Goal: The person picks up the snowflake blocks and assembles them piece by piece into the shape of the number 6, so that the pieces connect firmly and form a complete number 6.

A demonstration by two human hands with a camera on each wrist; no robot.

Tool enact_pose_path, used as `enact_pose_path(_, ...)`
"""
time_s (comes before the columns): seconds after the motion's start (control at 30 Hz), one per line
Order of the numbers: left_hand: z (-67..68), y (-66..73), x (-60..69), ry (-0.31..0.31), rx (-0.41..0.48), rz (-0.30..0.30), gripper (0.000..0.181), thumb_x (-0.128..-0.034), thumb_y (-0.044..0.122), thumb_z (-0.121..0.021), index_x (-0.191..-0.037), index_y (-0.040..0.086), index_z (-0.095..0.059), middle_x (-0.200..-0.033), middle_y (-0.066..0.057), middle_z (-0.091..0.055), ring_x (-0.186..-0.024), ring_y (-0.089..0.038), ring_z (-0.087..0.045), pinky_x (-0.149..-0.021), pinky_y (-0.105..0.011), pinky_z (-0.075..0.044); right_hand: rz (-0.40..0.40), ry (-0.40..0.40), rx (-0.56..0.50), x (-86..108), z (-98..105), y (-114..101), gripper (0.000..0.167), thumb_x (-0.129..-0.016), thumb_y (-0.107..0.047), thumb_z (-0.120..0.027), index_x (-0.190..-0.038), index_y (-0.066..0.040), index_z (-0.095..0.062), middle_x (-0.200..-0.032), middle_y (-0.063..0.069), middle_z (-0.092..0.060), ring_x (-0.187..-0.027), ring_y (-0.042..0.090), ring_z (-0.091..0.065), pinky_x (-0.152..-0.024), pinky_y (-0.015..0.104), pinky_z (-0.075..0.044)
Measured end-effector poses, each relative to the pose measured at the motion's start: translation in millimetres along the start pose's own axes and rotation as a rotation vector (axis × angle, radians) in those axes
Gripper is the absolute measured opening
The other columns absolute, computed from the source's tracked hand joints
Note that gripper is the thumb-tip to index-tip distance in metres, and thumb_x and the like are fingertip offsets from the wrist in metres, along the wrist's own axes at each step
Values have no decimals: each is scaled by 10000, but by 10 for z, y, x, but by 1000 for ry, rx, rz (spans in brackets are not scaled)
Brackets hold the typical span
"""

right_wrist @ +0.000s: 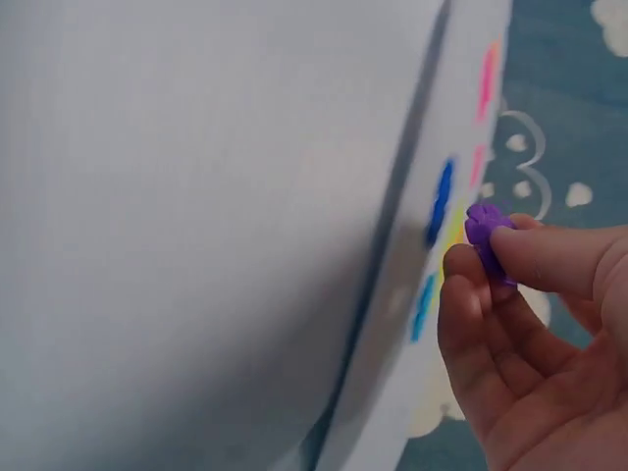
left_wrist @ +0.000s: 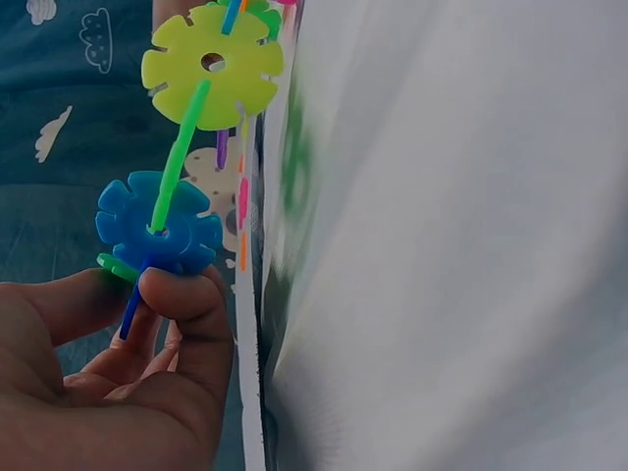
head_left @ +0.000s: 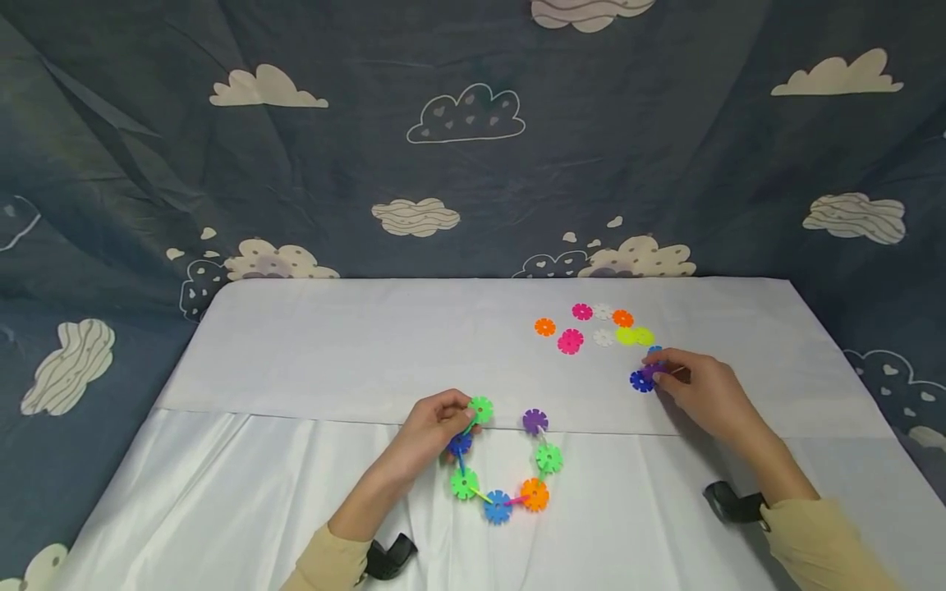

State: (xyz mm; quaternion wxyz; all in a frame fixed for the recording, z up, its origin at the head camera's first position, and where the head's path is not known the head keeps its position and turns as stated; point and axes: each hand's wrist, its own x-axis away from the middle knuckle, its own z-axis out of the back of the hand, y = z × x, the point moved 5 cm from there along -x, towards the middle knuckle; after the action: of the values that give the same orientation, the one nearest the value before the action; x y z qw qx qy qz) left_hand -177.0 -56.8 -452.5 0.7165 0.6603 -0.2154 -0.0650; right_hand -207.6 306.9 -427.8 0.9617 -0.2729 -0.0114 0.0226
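My left hand point(head_left: 429, 427) pinches one end of a curved chain of notched plastic discs. Near its fingers are a green disc point(head_left: 481, 409) and a blue disc point(left_wrist: 157, 221). The chain bends through a light blue disc point(head_left: 498, 507) and an orange disc point(head_left: 534, 494) to a purple end disc point(head_left: 535, 421). Discs set edge-on join the flat-facing ones. Over the table's right part, my right hand point(head_left: 705, 394) pinches a loose purple disc point(right_wrist: 488, 228) between thumb and fingertips. Close by are a dark blue disc point(head_left: 641, 381) and a partly hidden light blue disc point(right_wrist: 422, 307).
Loose discs lie beyond the right hand: pink point(head_left: 570, 341), orange point(head_left: 544, 327), white point(head_left: 603, 337) and yellow point(head_left: 636, 336) ones among them. A white cloth covers the table point(head_left: 332, 353). Behind it hangs a dark curtain point(head_left: 458, 180) with cloud prints.
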Motion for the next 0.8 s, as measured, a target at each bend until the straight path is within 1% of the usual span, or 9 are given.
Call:
enact_pose_path(0.13,-8,27,3,2,-10,-11,147,-1008,147,-549,-1055,29,-621,-927,-163,-685,-666,-142,-516,-522,-242,-433,-3,43,-57,136,-13,-194,318,-924,-51,-670,-1240,-61,-638,-1067,172,-659,-887,298,-596,-709,368,-556)
enact_pose_path(0.27,-32,55,11,-19,-31,-39,149,-1008,147,-551,-1070,32,-621,-870,-139,-643,-649,-144,-499,-533,-243,-432,-11,75,-138,274,-58,-419,302,-909,-43,-690,-1202,-46,-618,-983,119,-645,-850,256,-594,-664,239,-529)
enact_pose_path(0.33,-33,78,20,-29,-43,-58,156,-1009,153,-554,-1079,31,-620,-865,-138,-629,-654,-148,-500,-538,-248,-435,-15,85,-182,332,-108,-536,280,-904,-41,-699,-1172,-55,-622,-969,92,-639,-845,237,-596,-651,196,-519)
enact_pose_path(0.4,-37,97,26,-37,-58,-72,167,-1013,172,-555,-1090,43,-626,-857,-140,-616,-660,-153,-506,-543,-255,-441,-13,97,-218,380,-166,-648,270,-898,-42,-710,-1156,-76,-636,-971,69,-645,-851,219,-599,-670,173,-517)
enact_pose_path(0.5,-48,121,42,-52,-76,-80,181,-1019,196,-553,-1106,59,-632,-866,-146,-618,-662,-159,-508,-543,-266,-446,10,102,-287,441,-261,-811,260,-896,-43,-717,-1141,-109,-658,-994,36,-663,-864,201,-613,-710,174,-525)
enact_pose_path(0.63,-76,143,53,-65,-83,-91,195,-1019,218,-560,-1122,69,-631,-905,-170,-627,-676,-160,-521,-546,-275,-455,57,73,-458,502,-338,-994,241,-909,-20,-692,-1127,-120,-668,-1003,26,-666,-849,263,-637,-729,258,-559)
enact_pose_path(0.7,-90,154,59,-58,-80,-97,195,-1014,220,-570,-1119,67,-633,-925,-184,-632,-677,-158,-526,-548,-270,-455,70,52,-532,527,-362,-1069,243,-913,-8,-681,-1135,-105,-664,-999,33,-659,-842,302,-640,-728,287,-567)
enact_pose_path(0.73,-93,157,63,-50,-77,-101,197,-1010,221,-578,-1114,65,-634,-933,-190,-634,-678,-156,-529,-548,-269,-455,71,47,-558,539,-376,-1101,246,-915,-10,-680,-1141,-108,-662,-1002,33,-654,-842,301,-640,-731,291,-568)
enact_pose_path(0.8,-97,164,76,-36,-72,-103,198,-1004,226,-590,-1107,64,-638,-936,-195,-629,-677,-154,-528,-549,-268,-455,76,43,-595,562,-412,-1157,254,-918,-15,-680,-1154,-103,-657,-998,40,-644,-843,298,-635,-741,274,-564)
